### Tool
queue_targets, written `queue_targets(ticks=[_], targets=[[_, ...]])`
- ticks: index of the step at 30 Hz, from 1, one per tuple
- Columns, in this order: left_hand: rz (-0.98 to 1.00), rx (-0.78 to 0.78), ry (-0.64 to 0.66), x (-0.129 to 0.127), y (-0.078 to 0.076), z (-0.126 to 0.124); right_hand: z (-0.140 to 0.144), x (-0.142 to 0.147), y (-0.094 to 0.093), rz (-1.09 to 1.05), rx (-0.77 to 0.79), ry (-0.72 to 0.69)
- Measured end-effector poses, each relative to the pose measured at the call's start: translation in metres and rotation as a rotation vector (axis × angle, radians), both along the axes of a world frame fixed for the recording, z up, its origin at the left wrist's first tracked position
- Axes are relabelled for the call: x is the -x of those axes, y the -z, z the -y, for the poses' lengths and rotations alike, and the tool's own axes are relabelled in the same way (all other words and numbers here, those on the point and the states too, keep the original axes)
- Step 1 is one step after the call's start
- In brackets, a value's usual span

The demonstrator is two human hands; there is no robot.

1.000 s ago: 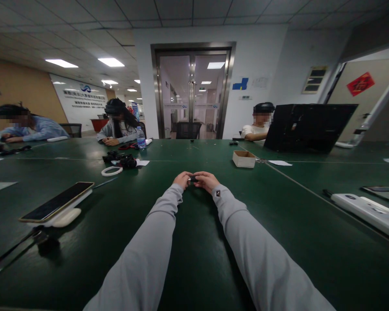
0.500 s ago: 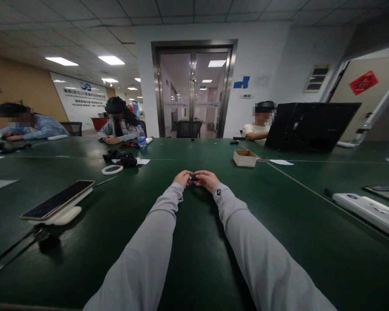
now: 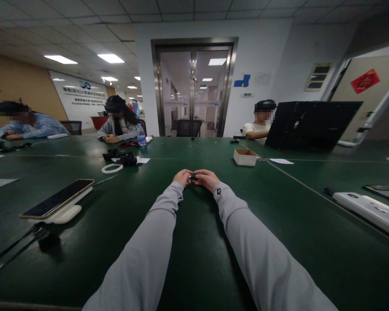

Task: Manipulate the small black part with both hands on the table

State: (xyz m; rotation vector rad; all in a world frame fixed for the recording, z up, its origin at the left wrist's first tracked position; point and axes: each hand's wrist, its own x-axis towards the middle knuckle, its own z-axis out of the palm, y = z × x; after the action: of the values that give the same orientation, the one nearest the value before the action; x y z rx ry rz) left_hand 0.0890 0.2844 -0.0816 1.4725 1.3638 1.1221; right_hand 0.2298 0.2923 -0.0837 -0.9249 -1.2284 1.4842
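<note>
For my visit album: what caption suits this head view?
Both hands, left and right, pinch a small dark part over a green table.

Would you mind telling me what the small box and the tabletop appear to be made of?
The small box looks like plain cardboard: tan, matte, open-topped. The tabletop looks like a dark green mat or laminate with a slight sheen; which one is unclear.

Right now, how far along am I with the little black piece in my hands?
Done: nothing finished shows. In hand: the left hand and right hand meet over the green table, pinching a small dark part between their fingertips; what it is, is too small to tell. Left: the small cardboard box and the black items by the white ring lie apart from the hands.
</note>
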Motion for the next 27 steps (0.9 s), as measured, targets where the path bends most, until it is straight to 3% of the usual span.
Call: queue_targets(ticks=[4, 7, 9, 14, 16, 18, 20, 23, 25, 27], targets=[[-0.062, -0.070, -0.086, 0.001, 0.004, -0.002, -0.005, 0.005, 0.003, 0.308, -0.183, 0.016], [-0.196, -0.154, -0.127, 0.003, 0.011, -0.006, -0.005, 0.009, 0.001, 0.619, -0.395, 0.109], [-0.285, -0.199, -0.130, 0.002, 0.015, -0.008, -0.003, 0.012, -0.001, 0.703, -0.461, 0.144], [-0.309, -0.171, -0.152, -0.008, 0.018, -0.004, 0.007, 0.016, -0.001, 0.414, -0.220, 0.006], [-0.272, -0.120, -0.053, -0.010, 0.011, 0.009, 0.015, 0.011, -0.001, 0.335, -0.169, -0.048], [-0.237, -0.028, 0.141, -0.004, -0.001, 0.031, 0.028, -0.002, -0.004, 0.336, -0.152, -0.121], [-0.269, 0.051, 0.331, 0.012, -0.018, 0.061, 0.048, -0.025, -0.008, 0.367, -0.132, -0.205], [-0.527, -0.118, 0.451, 0.060, -0.046, 0.112, 0.086, -0.072, -0.016, 0.428, -0.079, -0.264], [-0.743, -0.196, 0.331, 0.106, -0.062, 0.140, 0.115, -0.108, -0.023, 0.463, -0.064, -0.239], [-0.899, -0.199, 0.127, 0.157, -0.071, 0.162, 0.143, -0.145, -0.029, 0.504, -0.062, -0.172]])
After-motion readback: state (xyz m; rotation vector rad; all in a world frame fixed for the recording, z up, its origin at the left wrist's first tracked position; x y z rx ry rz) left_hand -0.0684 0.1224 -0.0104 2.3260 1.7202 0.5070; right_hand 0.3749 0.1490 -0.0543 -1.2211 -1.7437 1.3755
